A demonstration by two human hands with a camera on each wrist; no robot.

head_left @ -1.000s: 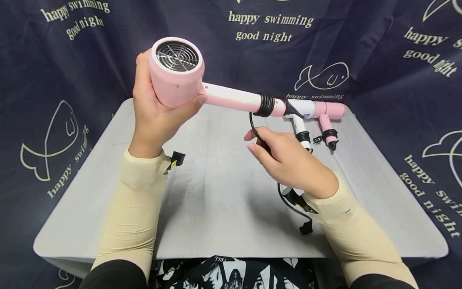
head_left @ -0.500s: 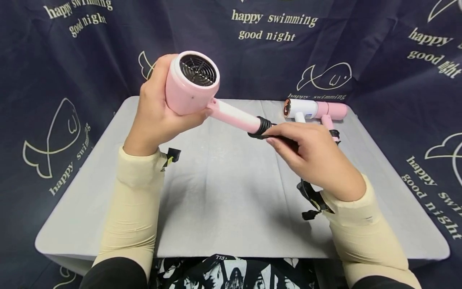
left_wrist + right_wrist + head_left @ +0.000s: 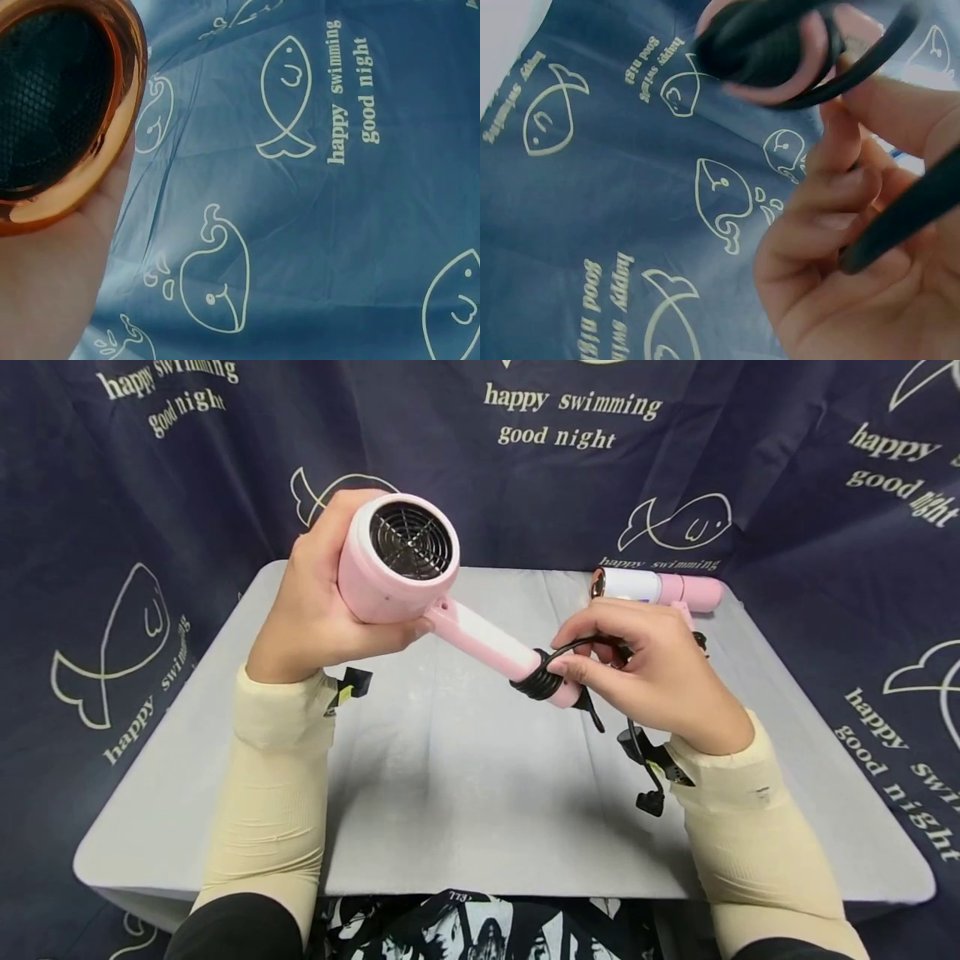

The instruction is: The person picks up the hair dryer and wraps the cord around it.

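Observation:
My left hand grips the barrel of a pink hair dryer, raised over the table with its round black intake grille toward me. In the left wrist view its copper-rimmed outlet shows past the hand. The pink-and-white handle slopes down to the right, with several turns of black cord coiled near its end. Close beside that coil, my right hand holds the loose length of cord between curled fingers and thumb. The plug dangles below the right wrist. In the right wrist view, the handle end is blurred.
A white hair dryer and another pink hair dryer lie end to end at the table's back right, partly behind my right hand. The table has a pale cover. A dark blue printed curtain stands close around it.
The hair dryer has come lower and its handle tilts down more steeply. My right hand has moved from below the handle up to its right side, carrying the cord around the handle's end.

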